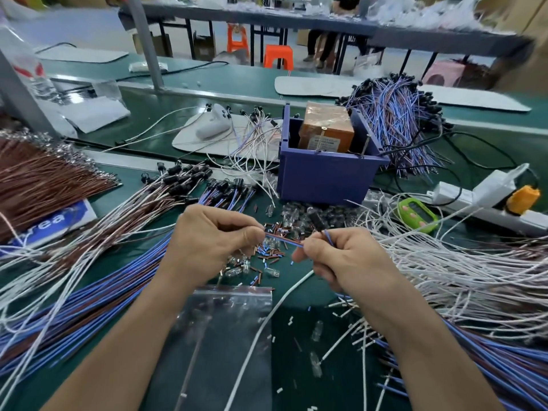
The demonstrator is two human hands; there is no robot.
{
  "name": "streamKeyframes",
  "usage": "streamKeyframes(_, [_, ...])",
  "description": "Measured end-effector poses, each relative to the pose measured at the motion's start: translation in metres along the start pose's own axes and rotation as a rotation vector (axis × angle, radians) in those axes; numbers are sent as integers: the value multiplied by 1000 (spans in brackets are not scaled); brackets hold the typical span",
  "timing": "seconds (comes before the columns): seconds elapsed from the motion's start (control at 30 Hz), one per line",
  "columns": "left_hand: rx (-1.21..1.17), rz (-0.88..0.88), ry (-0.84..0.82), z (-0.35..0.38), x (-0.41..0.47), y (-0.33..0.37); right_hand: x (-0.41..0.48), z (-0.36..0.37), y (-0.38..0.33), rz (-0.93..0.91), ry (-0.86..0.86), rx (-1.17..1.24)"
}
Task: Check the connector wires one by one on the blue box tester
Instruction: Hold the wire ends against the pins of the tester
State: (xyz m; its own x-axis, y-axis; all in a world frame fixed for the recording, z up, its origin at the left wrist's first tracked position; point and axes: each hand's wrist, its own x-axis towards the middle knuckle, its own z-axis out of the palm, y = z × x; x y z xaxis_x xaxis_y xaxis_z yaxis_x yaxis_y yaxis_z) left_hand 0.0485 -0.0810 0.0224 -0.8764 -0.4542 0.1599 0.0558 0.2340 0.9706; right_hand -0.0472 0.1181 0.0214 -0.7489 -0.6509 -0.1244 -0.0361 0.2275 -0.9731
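The blue box tester stands at the centre back of the green bench, with an orange block inside it and two metal pins on its front rim. In front of it, both hands hold one blue and brown connector wire. My left hand pinches the wire's left end. My right hand pinches it near its black connector, which sticks up toward the box.
Heaps of wires lie all around: blue and brown at the left, white at the right, a bundle behind the box. Cut sleeves and small bulbs, a clear bag, a power strip and a green device are close by.
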Motion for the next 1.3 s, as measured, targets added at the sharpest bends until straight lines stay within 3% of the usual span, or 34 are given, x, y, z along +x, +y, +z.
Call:
streamKeyframes(0.37, [-358, -211, 51, 3, 3, -3, -1, 6, -4, 33, -15, 78])
streamKeyframes(0.5, [-564, -314, 201, -15, 9, -5, -2, -9, -5, 61, 60, 214])
streamKeyframes(0.63, [-352, -230, 164, -7, 3, -7, -2, -24, -5, 44, 193, 401])
streamKeyframes(0.77, [291, 57, 115, 27, -9, -11, -2, -10, -3, 27, 209, 477])
streamKeyframes(0.83, [367, 144, 119, 39, -13, -7, -2, -3, -3, 9, 206, 482])
streamKeyframes(1.0, [-89, -23, 3, 73, 8, 19, 0, 6, -2, -45, 310, 419])
streamKeyframes(1.3, [-441, -205, 38, 109, 36, 26, 19, 4, -4, -218, 443, 302])
